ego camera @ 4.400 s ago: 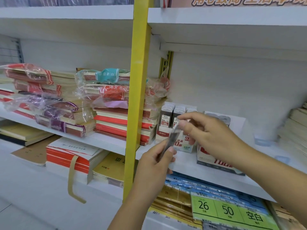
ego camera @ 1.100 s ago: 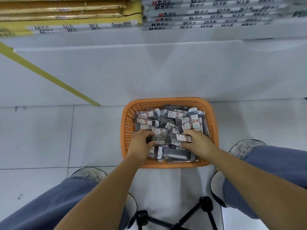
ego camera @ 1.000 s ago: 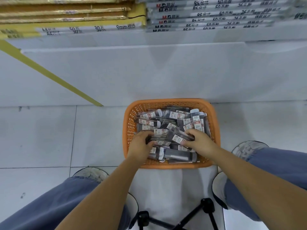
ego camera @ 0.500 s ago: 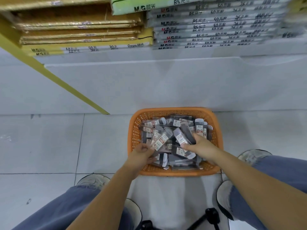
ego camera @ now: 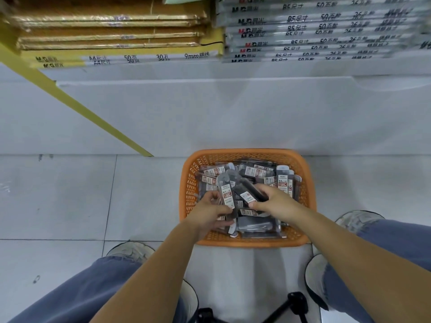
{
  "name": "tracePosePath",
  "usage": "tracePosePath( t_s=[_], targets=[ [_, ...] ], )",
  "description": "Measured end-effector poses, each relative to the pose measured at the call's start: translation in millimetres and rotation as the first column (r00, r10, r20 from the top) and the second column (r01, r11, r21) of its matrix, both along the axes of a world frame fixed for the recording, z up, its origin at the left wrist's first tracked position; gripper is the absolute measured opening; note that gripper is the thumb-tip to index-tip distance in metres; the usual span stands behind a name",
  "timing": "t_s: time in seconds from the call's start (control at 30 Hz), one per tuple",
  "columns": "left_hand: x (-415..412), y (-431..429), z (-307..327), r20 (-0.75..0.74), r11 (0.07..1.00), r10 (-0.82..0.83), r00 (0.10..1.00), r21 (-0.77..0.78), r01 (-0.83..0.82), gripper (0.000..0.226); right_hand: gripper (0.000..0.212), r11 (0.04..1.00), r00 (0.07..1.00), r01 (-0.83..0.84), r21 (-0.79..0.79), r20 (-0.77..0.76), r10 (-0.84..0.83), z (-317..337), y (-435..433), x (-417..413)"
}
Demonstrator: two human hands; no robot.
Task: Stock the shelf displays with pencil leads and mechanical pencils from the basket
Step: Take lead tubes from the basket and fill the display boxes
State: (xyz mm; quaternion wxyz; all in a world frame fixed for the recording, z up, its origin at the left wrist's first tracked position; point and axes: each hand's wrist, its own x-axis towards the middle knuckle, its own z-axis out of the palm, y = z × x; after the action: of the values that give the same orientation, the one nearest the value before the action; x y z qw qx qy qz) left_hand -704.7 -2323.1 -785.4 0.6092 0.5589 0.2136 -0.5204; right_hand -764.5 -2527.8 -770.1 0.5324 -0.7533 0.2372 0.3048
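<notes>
Orange plastic, the basket [ego camera: 245, 153] sits on the floor [ego camera: 58, 194] against the white shelf base [ego camera: 210, 108], heaped with lead packs [ego camera: 283, 180] lying at all angles. Both hands are inside it. The left hand [ego camera: 207, 210] has its fingers curled round an upright 0.7 pack [ego camera: 227, 194]; the right hand [ego camera: 275, 201] pinches a dark pack [ego camera: 248, 194] between thumb and fingers, just beside the first. The step looks like gathering a handful to carry up. It would go best by squaring the packs with labels facing one way, keeping lead sizes apart since the labels seem to differ, and taking no more than each hand can hold firmly, because the slick sleeves will likely slide. I cannot tell whether any mechanical pencils lie in the heap. The display itself is out of view. Overhead, gold paper packs [ego camera: 109, 40] and grey packs [ego camera: 303, 31] jut from a shelf directly above the basket, and a yellow post [ego camera: 77, 106] slants down to the left, so rising hands should come back towards the body first. A tripod [ego camera: 296, 299] stands between the shoes.
</notes>
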Motion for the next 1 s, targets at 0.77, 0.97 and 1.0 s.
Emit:
tracePosePath(
  t_s=[0.77,0.97,1.0],
  targets=[
    [11,12,60,-0.013,0.958,0.063,0.998,-0.278,-0.064,0.043,0.047,0.985,0.995,-0.098,0.14,0.028,0.095,75,-24,27],
    [17,16,118,0.207,0.932,-0.172,0.963,-0.283,0.227,0.058,0.066,0.965,0.957,-0.26,-0.042,0.118,0.264,146,-21,37],
    [18,16,129,0.23,0.921,-0.199,0.953,-0.288,0.262,0.06,0.056,0.957,0.95,-0.288,-0.026,0.12,0.289,157,-20,37]
  ],
)
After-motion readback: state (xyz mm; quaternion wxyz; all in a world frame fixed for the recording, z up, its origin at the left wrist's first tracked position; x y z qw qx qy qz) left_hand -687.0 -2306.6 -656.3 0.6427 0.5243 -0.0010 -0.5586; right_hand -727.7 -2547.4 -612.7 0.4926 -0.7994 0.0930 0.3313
